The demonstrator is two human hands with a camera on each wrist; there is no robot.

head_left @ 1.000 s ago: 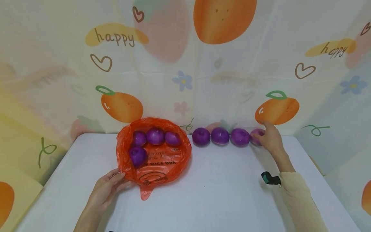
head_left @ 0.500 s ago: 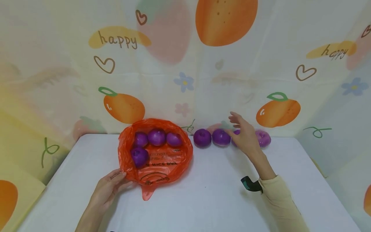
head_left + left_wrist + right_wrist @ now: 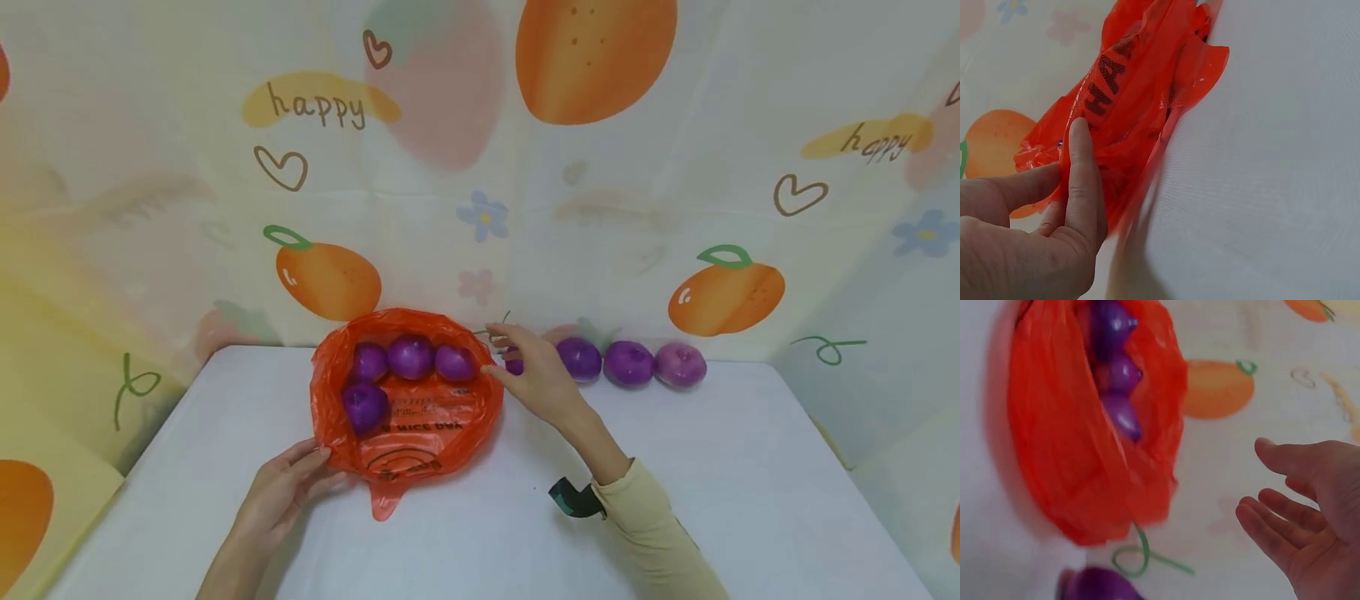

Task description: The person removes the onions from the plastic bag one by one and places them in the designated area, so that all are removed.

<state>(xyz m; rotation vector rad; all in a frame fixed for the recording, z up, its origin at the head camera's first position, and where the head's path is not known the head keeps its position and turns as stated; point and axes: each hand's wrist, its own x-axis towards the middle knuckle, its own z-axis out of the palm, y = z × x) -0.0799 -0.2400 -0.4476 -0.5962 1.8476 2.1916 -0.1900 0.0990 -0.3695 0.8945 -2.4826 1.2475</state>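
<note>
The left hand point(image 3: 281, 492) pinches the near-left rim of the red bag point(image 3: 330, 392), which sits on the table point(image 3: 465, 542) with four onions point(image 3: 411, 357) inside, while the right hand point(image 3: 542, 379), empty with fingers relaxed, hovers by its right rim, partly hiding the nearest of four more in a row point(image 3: 628, 364).

bag point(image 3: 420, 400): red plastic, dark print, mouth open, on tabletop point(image 3: 487, 533) | bagged onions point(image 3: 411, 357): four, purple, glossy, three along far side, one nearer at left | row onions point(image 3: 628, 364): four, purple, right of bag, along far edge, leftmost partly hidden
</note>
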